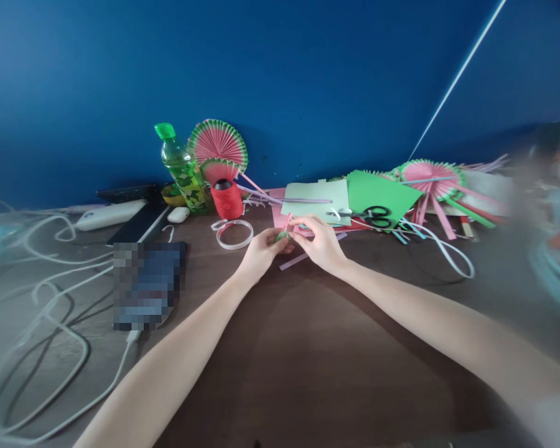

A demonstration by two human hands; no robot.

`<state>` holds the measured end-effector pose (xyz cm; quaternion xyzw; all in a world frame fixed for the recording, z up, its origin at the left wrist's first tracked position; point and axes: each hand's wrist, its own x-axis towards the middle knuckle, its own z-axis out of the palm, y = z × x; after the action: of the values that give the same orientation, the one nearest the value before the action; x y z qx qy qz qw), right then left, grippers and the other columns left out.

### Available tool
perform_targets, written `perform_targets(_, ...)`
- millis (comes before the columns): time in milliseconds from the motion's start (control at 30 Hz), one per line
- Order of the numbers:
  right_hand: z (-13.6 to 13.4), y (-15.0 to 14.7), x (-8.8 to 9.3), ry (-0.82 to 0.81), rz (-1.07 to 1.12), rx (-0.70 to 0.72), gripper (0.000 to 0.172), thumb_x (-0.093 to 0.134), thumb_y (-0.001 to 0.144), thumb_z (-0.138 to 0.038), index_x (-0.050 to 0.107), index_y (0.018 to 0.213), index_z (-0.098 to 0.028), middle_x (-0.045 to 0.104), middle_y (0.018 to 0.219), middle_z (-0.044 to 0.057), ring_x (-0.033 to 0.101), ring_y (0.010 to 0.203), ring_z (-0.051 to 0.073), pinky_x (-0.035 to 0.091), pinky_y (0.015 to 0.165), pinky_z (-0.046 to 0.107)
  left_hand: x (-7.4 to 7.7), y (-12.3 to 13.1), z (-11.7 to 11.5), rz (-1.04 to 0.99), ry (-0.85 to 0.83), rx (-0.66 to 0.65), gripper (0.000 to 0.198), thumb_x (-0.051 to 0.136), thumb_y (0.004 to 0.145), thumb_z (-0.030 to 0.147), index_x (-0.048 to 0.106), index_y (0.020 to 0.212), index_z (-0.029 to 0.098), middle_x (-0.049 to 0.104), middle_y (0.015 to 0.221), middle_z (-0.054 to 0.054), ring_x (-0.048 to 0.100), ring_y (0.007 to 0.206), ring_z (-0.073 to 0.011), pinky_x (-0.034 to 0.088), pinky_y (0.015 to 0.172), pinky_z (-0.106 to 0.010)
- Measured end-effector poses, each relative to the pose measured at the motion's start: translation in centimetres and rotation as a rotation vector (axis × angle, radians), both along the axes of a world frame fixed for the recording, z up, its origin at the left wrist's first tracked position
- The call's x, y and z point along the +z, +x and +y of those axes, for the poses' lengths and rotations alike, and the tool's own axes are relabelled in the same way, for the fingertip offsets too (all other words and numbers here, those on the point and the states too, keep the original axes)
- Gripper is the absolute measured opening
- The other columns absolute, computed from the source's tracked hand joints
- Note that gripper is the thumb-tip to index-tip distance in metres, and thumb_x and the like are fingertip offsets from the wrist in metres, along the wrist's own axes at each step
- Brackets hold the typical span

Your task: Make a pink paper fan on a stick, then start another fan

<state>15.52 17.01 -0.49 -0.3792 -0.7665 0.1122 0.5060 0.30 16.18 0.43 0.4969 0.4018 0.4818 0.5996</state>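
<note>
Both hands meet above the brown table [298, 361], near the paper heap at its far side. The left hand [261, 250] grips a small pink-and-green paper piece [283, 234] in its fingertips; the right hand [321, 244] has its thumb and forefinger closed on the same piece from the other side. The piece sits between the two hands, partly hidden by the fingers.

A purple strip [292, 260] lies on the table just beside the right hand. Beyond the hands are a pale sheet [315, 193] and a green sheet [380, 188], with black-handled scissors [364, 216] lying at their near edges. To the left stand a red roll [228, 204], a green-capped bottle [186, 177] and a pleated fan [219, 146] — pink with a green rim. A clear ring [248, 241] lies flat near the left hand — the two are apart.
</note>
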Motion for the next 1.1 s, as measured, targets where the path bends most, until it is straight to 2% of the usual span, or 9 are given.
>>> perform_targets(233, 0.06, -0.06, -0.09, 0.082, -0.004, 0.055, 0.01, 0.052, 0.082, -0.015, 0.06, 0.085, -0.021, 0.063, 0.101, 0.008, 0.058, 0.105, 0.02, 0.048, 0.087, 0.036, -0.22, -0.01, 0.14, -0.056, -0.008, -0.02, 0.016, 0.062, 0.075, 0.02, 0.059, 0.087, 0.01, 0.067, 0.075, -0.004, 0.065, 0.067, -0.0121, 0.052, 0.077, -0.03)
perform_targets(367, -0.27, -0.36, 0.05, 0.116, -0.016, 0.048, 0.012, 0.049, 0.084, -0.016, 0.06, 0.082, -0.021, 0.063, 0.108, 0.007, 0.054, 0.111, 0.021, 0.047, 0.091, 0.04, -0.25, 0.01, 0.15, -0.087, -0.014, 0.0, 0.013, 0.06, 0.076, 0.016, 0.057, 0.087, 0.01, 0.067, 0.08, -0.004, 0.065, 0.072, -0.013, 0.051, 0.081, -0.032)
perform_targets(733, -0.84, -0.53, 0.66, -0.02, 0.017, 0.085, 0.013, 0.05, 0.08, -0.013, 0.053, 0.07, -0.02, 0.063, 0.112, 0.008, 0.059, 0.104, 0.019, 0.048, 0.087, 0.038, -0.43, 0.08, 0.08, -0.131, -0.007, 0.039, 0.016, 0.063, 0.074, 0.015, 0.054, 0.086, 0.01, 0.066, 0.079, -0.005, 0.066, 0.079, -0.0168, 0.048, 0.089, -0.041)
perform_targets(1100, -0.76, -0.45, 0.52, -0.034, 0.057, 0.121, 0.014, 0.053, 0.079, -0.014, 0.052, 0.066, -0.02, 0.064, 0.108, 0.007, 0.059, 0.102, 0.018, 0.045, 0.09, 0.036, -0.69, 0.13, 0.12, -0.093, 0.013, 0.075, 0.02, 0.068, 0.068, 0.017, 0.054, 0.081, 0.011, 0.064, 0.076, -0.003, 0.065, 0.077, -0.0164, 0.05, 0.086, -0.042)
